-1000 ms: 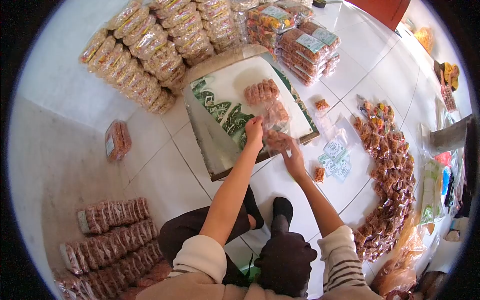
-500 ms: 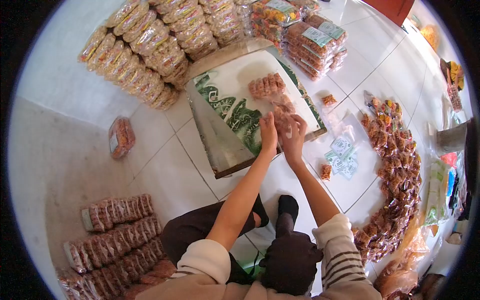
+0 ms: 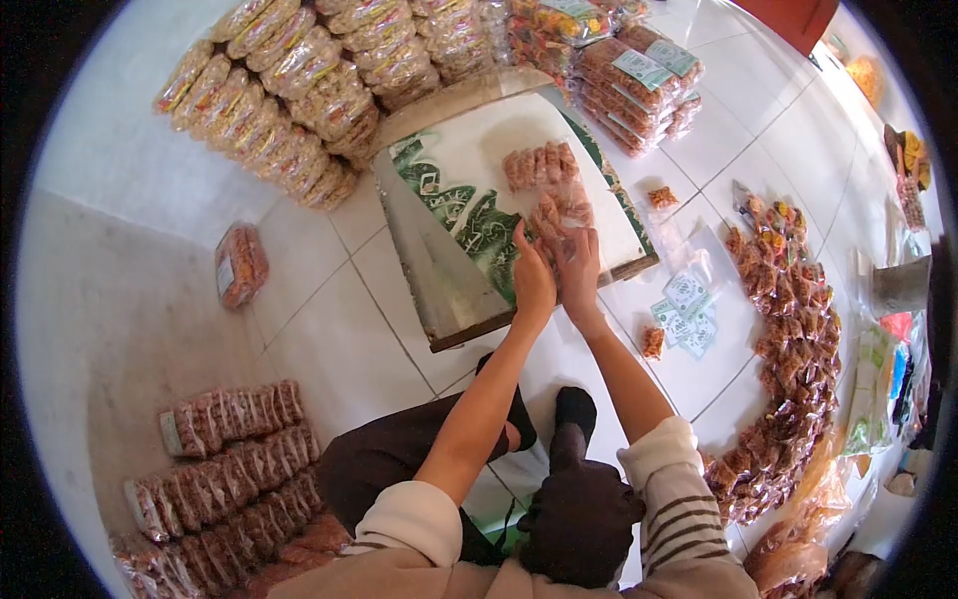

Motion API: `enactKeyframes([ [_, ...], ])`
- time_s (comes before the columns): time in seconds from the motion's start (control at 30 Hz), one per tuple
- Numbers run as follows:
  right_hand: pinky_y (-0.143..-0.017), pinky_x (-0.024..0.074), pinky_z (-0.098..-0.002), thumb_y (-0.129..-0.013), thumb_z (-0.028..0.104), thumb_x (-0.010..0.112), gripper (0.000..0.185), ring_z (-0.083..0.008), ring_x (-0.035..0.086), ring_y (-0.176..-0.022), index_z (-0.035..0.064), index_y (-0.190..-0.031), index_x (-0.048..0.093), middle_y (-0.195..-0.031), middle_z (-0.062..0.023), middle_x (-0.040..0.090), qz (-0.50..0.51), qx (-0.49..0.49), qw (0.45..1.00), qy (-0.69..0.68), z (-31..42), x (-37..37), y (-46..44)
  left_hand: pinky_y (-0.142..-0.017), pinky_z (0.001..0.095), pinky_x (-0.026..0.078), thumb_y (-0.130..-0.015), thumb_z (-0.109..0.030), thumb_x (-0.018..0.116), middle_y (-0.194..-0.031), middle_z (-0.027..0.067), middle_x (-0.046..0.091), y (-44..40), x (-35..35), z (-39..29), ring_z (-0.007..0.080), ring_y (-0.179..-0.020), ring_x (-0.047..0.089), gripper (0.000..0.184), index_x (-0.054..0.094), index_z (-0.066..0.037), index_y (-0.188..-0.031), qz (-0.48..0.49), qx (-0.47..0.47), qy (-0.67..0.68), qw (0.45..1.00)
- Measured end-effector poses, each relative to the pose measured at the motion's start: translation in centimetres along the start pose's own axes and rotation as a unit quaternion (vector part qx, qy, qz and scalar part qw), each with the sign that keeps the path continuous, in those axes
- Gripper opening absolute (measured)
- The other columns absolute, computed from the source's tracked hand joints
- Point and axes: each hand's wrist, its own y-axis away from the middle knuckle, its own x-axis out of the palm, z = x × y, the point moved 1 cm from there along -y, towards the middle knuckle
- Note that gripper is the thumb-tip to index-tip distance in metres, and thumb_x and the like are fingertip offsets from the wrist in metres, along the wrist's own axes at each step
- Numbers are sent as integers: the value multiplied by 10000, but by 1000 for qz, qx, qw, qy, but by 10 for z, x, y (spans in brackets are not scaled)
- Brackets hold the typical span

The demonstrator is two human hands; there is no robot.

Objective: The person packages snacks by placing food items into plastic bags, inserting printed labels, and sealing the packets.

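A clear plastic bag of small reddish-brown snack packets [image 3: 542, 168] lies on a low box-like table [image 3: 419, 290] with a white and green printed top. Both hands are at the bag's near end. My left hand [image 3: 534, 275] is closed on its left side with the thumb pointing away from me. On the right side, my right hand [image 3: 578, 265] has its fingers bent over the plastic. Packets at the far end sit in a tidy row; those closest to my hands look looser. The bag's near edge is hidden by my hands.
Printed labels [image 3: 687, 311] and single snack packets [image 3: 652, 342] lie on the tiled floor to the right, beside a long heap of packets [image 3: 788, 369]. Tall stacks of bagged snacks [image 3: 299, 90] stand behind the table. Filled bags [image 3: 230, 479] line the lower left.
Both hands have drawn slightly closer to me along the bag, and more of the loose packets now show beyond my fingers. The view has shifted a little.
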Motion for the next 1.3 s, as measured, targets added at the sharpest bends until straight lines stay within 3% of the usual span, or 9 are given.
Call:
enactKeyframes([
  [0.07,-737,421,-369,-713,8,583,382,-340,503,-883,15,-1072,452,-966,-188,472,-96,-20,994,55,1,12,-8,-567,500,374,-863,-72,370,-751,265,559,1,-1,4,447,-688,531,364,239,-70,-1203,-7,34,4,999],
  [0.2,-724,416,-392,-721,18,575,318,-351,521,-866,7,-1012,450,-904,-191,517,-30,116,992,-47,8,13,-17,-535,494,357,-863,-59,370,-711,252,552,1,-3,5,445,-650,528,335,266,-106,-1179,-31,92,26,995],
  [0.47,-797,411,-335,-746,-32,523,307,-294,513,-925,16,-1049,496,-995,-165,520,-14,-36,999,-24,18,-23,19,-427,374,350,-894,-139,382,-537,100,486,-5,-2,15,313,-412,436,249,360,-155,-1142,19,17,31,999],
  [0.5,-835,391,-345,-748,-40,510,341,-319,485,-980,21,-1083,486,-1039,-161,509,19,-27,999,-2,14,-34,35,-652,404,383,-880,-126,386,-778,200,532,-4,-2,17,331,-755,512,232,422,-133,-1109,18,-14,59,998],
  [0.67,-814,418,-354,-744,-54,499,196,-297,527,-926,28,-907,573,-1016,-134,527,70,34,997,-1,1,-122,120,-861,417,273,-824,-92,465,-1080,156,387,48,-4,-28,304,-1013,360,258,449,-48,-1078,-183,226,-88,953],
  [0.8,-724,453,-299,-739,-83,508,169,-227,569,-829,18,-851,585,-861,-110,575,-79,85,987,109,-37,-189,144,-868,417,287,-770,-23,505,-952,122,456,113,42,-45,288,-989,385,253,481,-28,-1021,57,372,7,927],
  [1.07,-636,464,-285,-775,57,548,175,-174,574,-697,26,-948,560,-828,-99,601,-100,303,945,69,-174,-181,163,-851,385,357,-764,-22,508,-1033,166,438,152,172,39,318,-981,422,325,425,-22,-1079,220,211,56,951],
  [1.13,-637,467,-294,-771,64,554,207,-181,568,-711,29,-975,548,-827,-108,587,-115,317,940,46,-183,-165,164,-873,388,347,-761,-53,530,-1051,194,433,153,198,73,334,-1000,418,401,374,1,-1127,212,17,-10,977],
  [1.3,-639,462,-292,-734,71,598,296,-199,551,-715,-1,-1015,536,-817,-124,547,-124,366,922,-10,-190,-152,160,-817,372,406,-767,-130,573,-1070,215,435,144,235,125,315,-953,468,434,390,16,-1133,238,6,93,967],
])
